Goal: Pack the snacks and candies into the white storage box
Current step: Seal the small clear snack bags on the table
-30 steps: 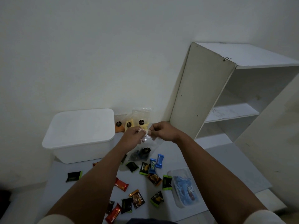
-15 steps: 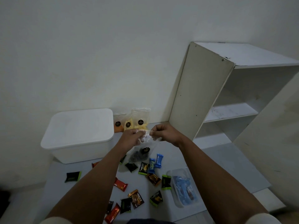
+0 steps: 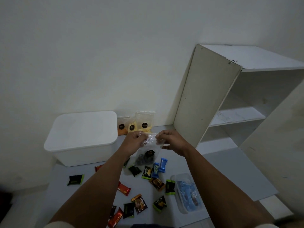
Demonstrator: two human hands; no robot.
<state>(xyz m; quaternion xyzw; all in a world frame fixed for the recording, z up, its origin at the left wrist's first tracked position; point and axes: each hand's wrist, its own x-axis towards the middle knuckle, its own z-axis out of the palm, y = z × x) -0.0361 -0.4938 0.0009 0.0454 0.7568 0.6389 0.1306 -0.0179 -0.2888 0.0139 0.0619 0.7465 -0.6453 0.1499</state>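
grey floor (image 3: 222,170), clear bag (image 3: 147,153) between hands

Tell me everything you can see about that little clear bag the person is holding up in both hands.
The clear bag looks like thin, crinkly see-through plastic. It hangs upright in the air above the scattered candies, touching nothing below it. Dark pieces sit in its lower part, behind a round black sticker with print too small to read. The left hand and the right hand each pinch its top edge, one at either side, so the upper part is stretched between them. Whether the top is sealed cannot be told.
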